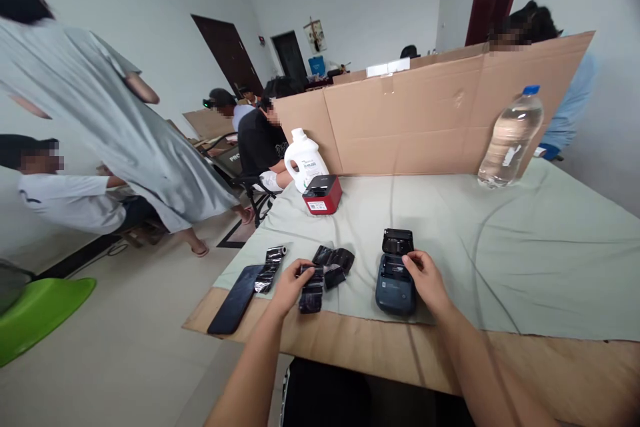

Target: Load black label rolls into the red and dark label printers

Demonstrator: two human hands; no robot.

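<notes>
My left hand (289,285) grips a black ribbon roll (312,291) near the table's front edge, a strip of it hanging down over the cloth. My right hand (425,278) rests on a dark blue label printer (395,279) whose lid (397,241) stands open, fingers at the open compartment. More black ribbon pieces (334,261) lie between the hands, and another unrolled strip (271,267) lies to the left beside a black phone (235,299).
A red printer (323,195) and a white detergent bottle (304,158) stand at the back left, a water bottle (510,139) at the back right, a cardboard wall (430,113) behind. People sit and walk to the left. A green chair (37,310) is nearby.
</notes>
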